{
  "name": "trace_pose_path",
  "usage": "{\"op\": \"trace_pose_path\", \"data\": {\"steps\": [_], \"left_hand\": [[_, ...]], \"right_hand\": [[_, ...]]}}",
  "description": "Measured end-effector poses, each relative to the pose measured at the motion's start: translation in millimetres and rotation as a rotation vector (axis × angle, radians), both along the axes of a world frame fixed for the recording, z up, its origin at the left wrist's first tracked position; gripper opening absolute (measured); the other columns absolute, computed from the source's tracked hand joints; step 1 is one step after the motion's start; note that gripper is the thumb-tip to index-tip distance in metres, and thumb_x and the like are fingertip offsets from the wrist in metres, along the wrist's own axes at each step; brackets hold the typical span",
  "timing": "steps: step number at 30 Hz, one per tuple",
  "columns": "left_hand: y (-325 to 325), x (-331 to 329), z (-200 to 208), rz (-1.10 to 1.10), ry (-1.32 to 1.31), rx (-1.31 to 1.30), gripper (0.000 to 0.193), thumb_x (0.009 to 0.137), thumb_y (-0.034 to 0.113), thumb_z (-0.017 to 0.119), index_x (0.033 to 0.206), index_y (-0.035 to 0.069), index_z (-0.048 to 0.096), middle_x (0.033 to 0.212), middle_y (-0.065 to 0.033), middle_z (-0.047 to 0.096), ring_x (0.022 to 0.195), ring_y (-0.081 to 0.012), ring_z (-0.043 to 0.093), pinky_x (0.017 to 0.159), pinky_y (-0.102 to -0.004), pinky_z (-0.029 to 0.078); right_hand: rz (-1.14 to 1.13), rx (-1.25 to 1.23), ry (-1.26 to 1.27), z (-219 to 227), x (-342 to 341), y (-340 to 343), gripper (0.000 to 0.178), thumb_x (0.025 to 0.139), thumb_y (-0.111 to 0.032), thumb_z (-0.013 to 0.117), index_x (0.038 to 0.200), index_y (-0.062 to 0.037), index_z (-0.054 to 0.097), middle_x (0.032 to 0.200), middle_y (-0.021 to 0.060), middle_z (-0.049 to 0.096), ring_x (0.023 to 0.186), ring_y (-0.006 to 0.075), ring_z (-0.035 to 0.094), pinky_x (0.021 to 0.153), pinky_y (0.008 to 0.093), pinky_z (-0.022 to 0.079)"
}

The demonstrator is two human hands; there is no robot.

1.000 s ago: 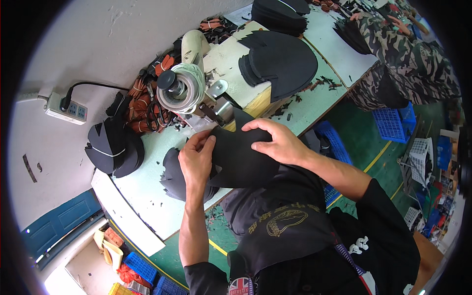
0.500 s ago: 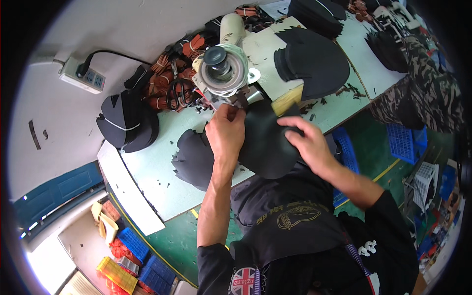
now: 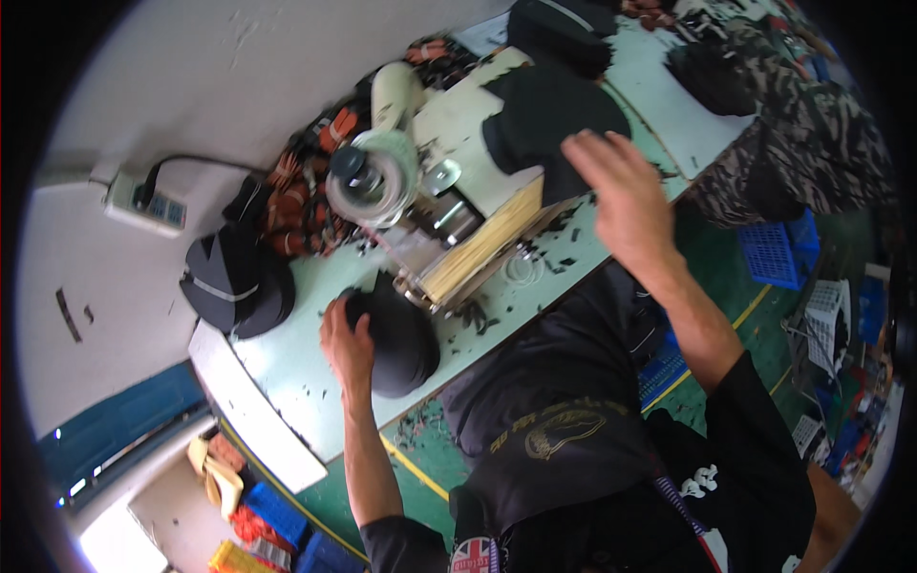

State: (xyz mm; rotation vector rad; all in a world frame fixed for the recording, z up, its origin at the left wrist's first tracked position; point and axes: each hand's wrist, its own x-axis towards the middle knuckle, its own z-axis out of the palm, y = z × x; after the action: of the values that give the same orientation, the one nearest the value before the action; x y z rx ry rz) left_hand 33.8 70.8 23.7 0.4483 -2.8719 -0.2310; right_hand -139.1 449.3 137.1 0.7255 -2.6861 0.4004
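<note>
My left hand (image 3: 348, 346) is at the left edge of a pile of black flat cut pieces (image 3: 399, 346) on the table, thumb and fingers closed on the edge of the top piece. My right hand (image 3: 630, 205) is over the near edge of a larger stack of black cut pieces (image 3: 554, 110), its fingers stretched out and nothing visible in them. Between the hands stands a bench machine (image 3: 382, 181) with a round head, a dark knob and a yellowish slatted strip (image 3: 487, 239) along its near side.
Banded black pieces (image 3: 239, 286) lie at the left, with brown-orange bundles (image 3: 296, 205) along the wall. Black scraps are strewn near the table edge. A person in camouflage clothing (image 3: 812, 124) is at the far right, near a blue crate (image 3: 778, 250).
The black piece that was at the machine between both hands is gone from there. My left hand has moved left and nearer to the pile; my right hand has moved up to the right stack.
</note>
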Motion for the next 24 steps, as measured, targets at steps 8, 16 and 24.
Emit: {"op": "trace_pose_path", "data": {"steps": [8, 16, 24], "left_hand": [[34, -15, 105, -0.105, -0.394, 1.024, 0.027, 0.086, 0.007, 0.068, 0.114, 0.005, 0.070, 0.100, -0.0088, 0.072, 0.093, -0.0142, 0.065, 0.088, -0.0273, 0.049], [100, -74, 73, 0.186, -0.086, 0.989, 0.027, 0.086, 0.022, 0.072, 0.102, 0.001, 0.072, 0.083, -0.0076, 0.073, 0.074, -0.0112, 0.067, 0.072, -0.0269, 0.051], [111, -92, 80, 0.277, -0.087, 0.848, 0.026, 0.083, 0.025, 0.072, 0.094, 0.001, 0.072, 0.080, -0.0117, 0.073, 0.071, -0.0180, 0.068, 0.069, -0.0311, 0.051]], "right_hand": [[0.589, -0.715, -0.909, -30, 90, -47, 0.027, 0.083, -0.010, 0.069, 0.109, -0.0171, 0.073, 0.141, 0.0155, 0.049, 0.132, 0.0354, 0.042, 0.112, 0.0443, 0.030], [0.190, -0.777, -1.157, -36, 55, -58, 0.034, 0.089, 0.000, 0.057, 0.123, 0.0002, 0.061, 0.120, 0.0088, 0.066, 0.104, 0.0129, 0.062, 0.090, 0.0282, 0.050], [0.092, -0.495, -1.054, -28, 24, -73, 0.032, 0.083, -0.007, 0.056, 0.112, -0.0033, 0.069, 0.083, 0.0096, 0.071, 0.069, 0.0140, 0.064, 0.066, 0.0308, 0.050]]}}
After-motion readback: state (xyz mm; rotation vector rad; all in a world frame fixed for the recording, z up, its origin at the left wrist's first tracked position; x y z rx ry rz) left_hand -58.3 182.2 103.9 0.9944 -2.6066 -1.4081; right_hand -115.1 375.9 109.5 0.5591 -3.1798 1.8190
